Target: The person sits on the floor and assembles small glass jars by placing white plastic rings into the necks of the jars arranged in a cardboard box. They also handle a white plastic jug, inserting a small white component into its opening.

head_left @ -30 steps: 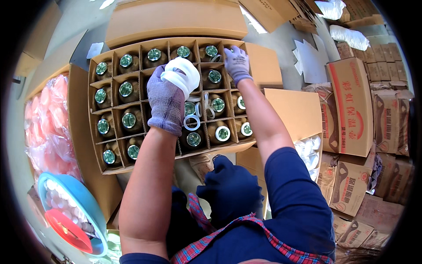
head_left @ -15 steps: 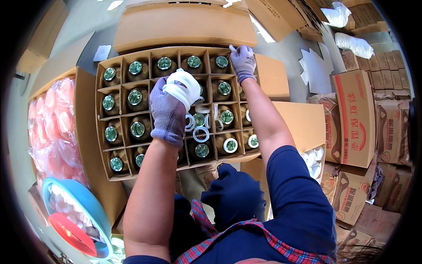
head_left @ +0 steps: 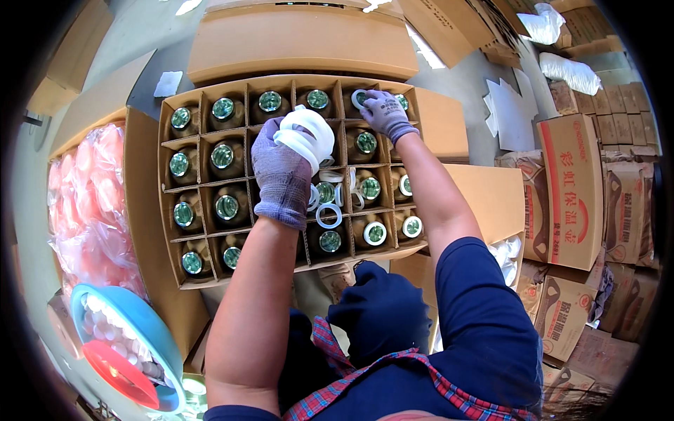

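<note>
A cardboard box (head_left: 295, 78) with dividers holds rows of silvery glass flask liners (head_left: 226, 206) with open greenish mouths. In my gloved left hand (head_left: 279, 175), above the box's middle, is a stack of white plastic rings (head_left: 311, 133). At the back right, my gloved right hand (head_left: 389, 114) pinches a single white ring (head_left: 359, 99) at the mouth of a back-row liner; whether it is seated there I cannot tell. Loose rings (head_left: 328, 215) lie on the dividers and liners below my left hand. Several liners at the near right wear white rings (head_left: 375, 233) around their mouths.
At left stands a carton (head_left: 133, 210) of pink plastic-wrapped parts. Nearer is a blue basin (head_left: 168, 351) with small white pieces and a red dish (head_left: 119, 372). A bag of white parts (head_left: 507, 256) lies at right. Printed cartons (head_left: 572, 189) are stacked farther right.
My right hand has come from the box's back right corner inward to a back-row liner, bringing a ring to its mouth. My left hand keeps hold of its stack.
</note>
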`<action>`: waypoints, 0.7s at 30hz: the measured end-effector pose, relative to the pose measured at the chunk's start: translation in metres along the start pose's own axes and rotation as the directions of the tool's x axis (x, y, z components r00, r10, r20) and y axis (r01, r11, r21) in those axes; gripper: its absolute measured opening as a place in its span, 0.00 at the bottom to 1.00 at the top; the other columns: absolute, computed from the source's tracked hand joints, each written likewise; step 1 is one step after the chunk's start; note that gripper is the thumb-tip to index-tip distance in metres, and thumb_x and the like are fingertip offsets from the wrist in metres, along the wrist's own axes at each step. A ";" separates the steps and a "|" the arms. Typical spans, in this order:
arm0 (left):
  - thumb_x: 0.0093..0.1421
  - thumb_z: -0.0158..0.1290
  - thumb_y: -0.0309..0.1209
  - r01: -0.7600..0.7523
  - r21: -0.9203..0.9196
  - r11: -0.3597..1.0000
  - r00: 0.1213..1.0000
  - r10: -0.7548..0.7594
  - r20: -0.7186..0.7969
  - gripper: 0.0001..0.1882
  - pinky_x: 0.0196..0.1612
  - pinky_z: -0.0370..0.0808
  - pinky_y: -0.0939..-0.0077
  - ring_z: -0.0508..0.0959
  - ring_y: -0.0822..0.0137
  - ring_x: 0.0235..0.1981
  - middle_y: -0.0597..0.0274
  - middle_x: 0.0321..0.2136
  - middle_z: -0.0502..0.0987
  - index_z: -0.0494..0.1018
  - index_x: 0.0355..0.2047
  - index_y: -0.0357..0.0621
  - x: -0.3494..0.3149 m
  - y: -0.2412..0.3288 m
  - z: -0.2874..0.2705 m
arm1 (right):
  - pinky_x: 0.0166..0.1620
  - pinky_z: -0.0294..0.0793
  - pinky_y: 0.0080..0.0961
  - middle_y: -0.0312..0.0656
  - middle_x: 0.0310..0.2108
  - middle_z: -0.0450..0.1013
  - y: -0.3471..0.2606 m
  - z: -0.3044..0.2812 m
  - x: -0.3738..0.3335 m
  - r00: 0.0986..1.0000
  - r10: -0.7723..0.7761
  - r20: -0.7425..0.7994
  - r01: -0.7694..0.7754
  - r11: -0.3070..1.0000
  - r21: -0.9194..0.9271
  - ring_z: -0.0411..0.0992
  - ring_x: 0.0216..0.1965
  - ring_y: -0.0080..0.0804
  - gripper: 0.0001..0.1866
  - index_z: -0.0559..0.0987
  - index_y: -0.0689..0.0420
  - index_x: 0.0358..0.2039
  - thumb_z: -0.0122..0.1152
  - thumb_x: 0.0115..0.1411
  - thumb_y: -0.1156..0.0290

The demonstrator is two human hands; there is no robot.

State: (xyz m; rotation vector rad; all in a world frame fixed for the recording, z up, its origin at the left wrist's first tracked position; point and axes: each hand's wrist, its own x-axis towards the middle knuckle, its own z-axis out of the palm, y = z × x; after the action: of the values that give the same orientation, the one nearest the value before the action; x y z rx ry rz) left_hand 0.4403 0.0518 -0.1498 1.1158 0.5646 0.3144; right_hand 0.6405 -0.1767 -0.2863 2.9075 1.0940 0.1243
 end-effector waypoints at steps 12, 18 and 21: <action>0.56 0.56 0.24 -0.020 0.019 1.000 1.000 0.020 -0.020 0.08 0.33 0.76 0.74 0.77 0.70 0.29 0.60 0.30 0.78 0.74 0.37 0.37 -0.015 0.007 0.010 | 0.53 0.68 0.43 0.47 0.54 0.67 -0.073 -0.038 0.000 0.975 0.022 -0.221 0.019 0.983 0.182 0.67 0.52 0.50 0.18 0.78 0.45 0.43 0.62 0.48 0.67; 0.56 0.56 0.23 0.020 -0.142 0.990 1.000 -0.019 0.009 0.09 0.33 0.76 0.75 0.78 0.69 0.29 0.59 0.30 0.77 0.73 0.38 0.37 -0.021 0.009 0.006 | 0.60 0.59 0.47 0.50 0.56 0.65 -0.129 -0.026 -0.115 0.985 -0.082 -0.150 0.115 0.967 0.229 0.61 0.59 0.52 0.09 0.81 0.51 0.31 0.64 0.47 0.67; 0.56 0.56 0.24 0.004 -0.211 0.978 0.998 -0.018 -0.067 0.09 0.33 0.76 0.75 0.78 0.69 0.29 0.59 0.30 0.77 0.72 0.38 0.38 -0.030 0.017 0.010 | 0.60 0.60 0.46 0.52 0.58 0.63 -0.142 -0.020 -0.123 0.996 0.041 -0.078 -0.020 0.968 0.248 0.61 0.59 0.53 0.07 0.80 0.53 0.31 0.64 0.50 0.68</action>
State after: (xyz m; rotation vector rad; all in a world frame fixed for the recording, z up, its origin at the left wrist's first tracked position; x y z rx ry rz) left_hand 0.4220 0.0360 -0.1227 0.8996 0.5838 0.3948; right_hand 0.4534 -0.1515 -0.2829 3.1673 1.1551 0.1181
